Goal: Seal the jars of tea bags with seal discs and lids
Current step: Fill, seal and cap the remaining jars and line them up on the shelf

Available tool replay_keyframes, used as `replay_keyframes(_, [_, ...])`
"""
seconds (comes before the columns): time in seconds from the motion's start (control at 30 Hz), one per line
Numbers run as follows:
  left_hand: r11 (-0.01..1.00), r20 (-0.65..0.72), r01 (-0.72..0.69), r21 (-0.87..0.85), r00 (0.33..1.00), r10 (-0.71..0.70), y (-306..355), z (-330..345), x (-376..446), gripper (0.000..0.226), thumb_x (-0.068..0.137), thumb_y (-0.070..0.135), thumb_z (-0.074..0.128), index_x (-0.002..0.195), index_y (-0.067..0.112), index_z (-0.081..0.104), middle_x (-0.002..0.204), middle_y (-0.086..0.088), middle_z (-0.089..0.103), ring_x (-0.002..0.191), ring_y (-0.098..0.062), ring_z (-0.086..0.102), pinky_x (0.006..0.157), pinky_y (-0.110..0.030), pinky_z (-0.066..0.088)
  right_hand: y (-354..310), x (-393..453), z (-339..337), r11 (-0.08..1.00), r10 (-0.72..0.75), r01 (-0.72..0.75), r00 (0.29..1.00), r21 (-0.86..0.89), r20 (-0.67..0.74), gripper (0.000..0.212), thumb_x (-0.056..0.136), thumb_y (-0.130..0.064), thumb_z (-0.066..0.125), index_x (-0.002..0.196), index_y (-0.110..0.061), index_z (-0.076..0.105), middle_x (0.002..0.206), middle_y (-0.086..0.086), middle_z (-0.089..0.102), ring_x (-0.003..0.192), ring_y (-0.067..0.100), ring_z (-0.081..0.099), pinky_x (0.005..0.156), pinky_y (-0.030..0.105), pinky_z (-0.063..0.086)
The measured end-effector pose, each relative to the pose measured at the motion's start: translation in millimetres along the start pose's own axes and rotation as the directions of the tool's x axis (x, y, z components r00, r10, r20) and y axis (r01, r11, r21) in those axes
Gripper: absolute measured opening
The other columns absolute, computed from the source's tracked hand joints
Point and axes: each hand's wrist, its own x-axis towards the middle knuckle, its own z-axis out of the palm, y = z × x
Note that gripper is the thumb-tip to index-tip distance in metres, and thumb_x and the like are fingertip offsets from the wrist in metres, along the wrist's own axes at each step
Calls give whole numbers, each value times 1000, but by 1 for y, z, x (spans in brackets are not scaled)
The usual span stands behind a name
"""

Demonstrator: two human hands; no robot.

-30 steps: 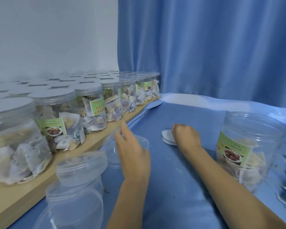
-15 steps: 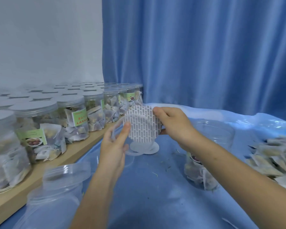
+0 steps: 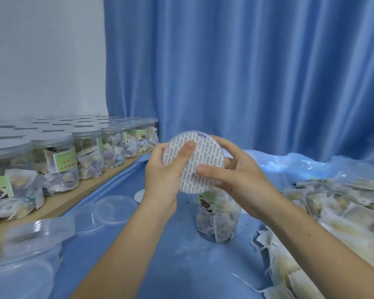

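Note:
Both hands hold a round white seal disc [image 3: 205,156] with a grey dash pattern, raised in front of me and facing the camera. My left hand [image 3: 162,175] grips its left edge with the thumb laid across the face. My right hand [image 3: 235,175] grips its right side, thumb pressed on the patterned face; whether a clear lid lies behind the disc I cannot tell. Below the disc stands an uncapped clear jar [image 3: 218,214] of tea bags with a green label. A few loose clear lids [image 3: 108,210] lie on the blue cloth to its left.
Several capped jars of tea bags [image 3: 61,160] fill a wooden shelf [image 3: 78,195] along the left. More clear lids are stacked [image 3: 30,247] at the near left. A heap of loose tea bags [image 3: 333,212] covers the right side. A small white disc [image 3: 139,195] lies behind my left wrist.
My right hand took a seal disc off the cloth and raised it. My left hand rose to it, and both now hold it higher and closer to me.

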Motion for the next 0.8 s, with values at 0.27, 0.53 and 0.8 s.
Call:
replay_keyframes(0.27, [990,236,5,142,971,-39,3,59,1,38,86,56,51,96,22,64,99,-1,71,96,-20,66,83,-38,52,-3,-6,-40,551,-366,31,907,-834,-208,130,48,-60,73,151,-16,5,139,-6,23,130,4,23,94,7,19])
replay_keyframes(0.53, [949,172,-203,243,971,164,-30,29,18,31,73,29,67,102,23,59,106,4,63,91,-5,61,80,-21,46,13,-7,-75,732,-249,-63,903,-678,-352,95,58,-64,53,144,-45,18,130,-15,42,116,14,51,96,32,43])
replay_keyframes(0.8, [791,251,48,609,935,-250,-94,15,4,140,22,55,84,140,43,11,131,14,51,119,-5,50,98,-27,44,40,-5,-79,872,-66,-88,953,-481,-295,66,70,-54,59,133,-45,41,114,-11,58,108,14,58,99,43,45])
